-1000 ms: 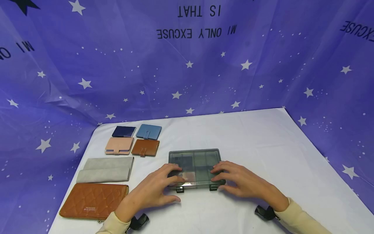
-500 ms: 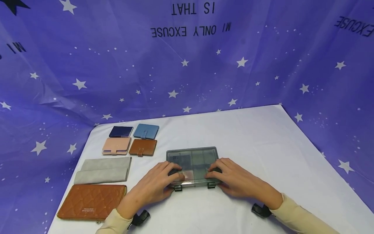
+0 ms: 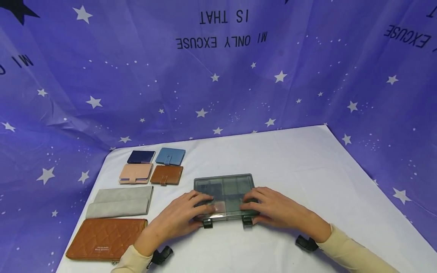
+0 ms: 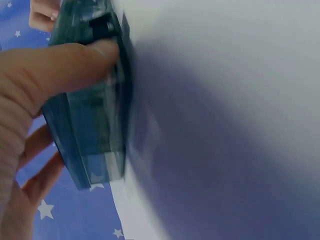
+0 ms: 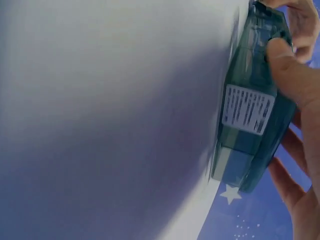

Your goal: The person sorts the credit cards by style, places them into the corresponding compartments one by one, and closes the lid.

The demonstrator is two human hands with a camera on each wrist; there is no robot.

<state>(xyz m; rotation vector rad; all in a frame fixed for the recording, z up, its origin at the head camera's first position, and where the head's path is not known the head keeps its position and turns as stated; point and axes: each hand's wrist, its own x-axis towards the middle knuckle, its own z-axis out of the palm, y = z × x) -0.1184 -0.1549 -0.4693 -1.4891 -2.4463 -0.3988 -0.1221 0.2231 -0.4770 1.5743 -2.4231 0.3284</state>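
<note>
A transparent dark-green plastic box [image 3: 235, 185] with compartments under its lid lies on the white table, its lid down. Two latches sit on its near side, a left latch [image 3: 207, 223] and a right latch [image 3: 247, 222], the right one blurred. My left hand [image 3: 181, 214] holds the box's left side, fingers over the lid and thumb [image 4: 90, 62] on the front near a latch. On the right side my right hand [image 3: 276, 208] grips likewise, its thumb [image 5: 281, 55] against a latch. A white printed label [image 5: 248, 109] shows on the box's side. The contents are unclear through the lid.
At the left lie a navy card holder [image 3: 141, 156], a blue one [image 3: 170, 156], a pink one [image 3: 135, 172] and a brown one [image 3: 167, 174]. Nearer are a grey folded wallet [image 3: 119, 201] and a brown quilted pouch [image 3: 107, 239], beside the left wrist. Starry purple cloth [image 3: 218, 94] surrounds the table.
Both hands have closed in on the box, thumbs coming to its front edge by the latches. The right latch now reaches lower. The head view has shifted slightly.
</note>
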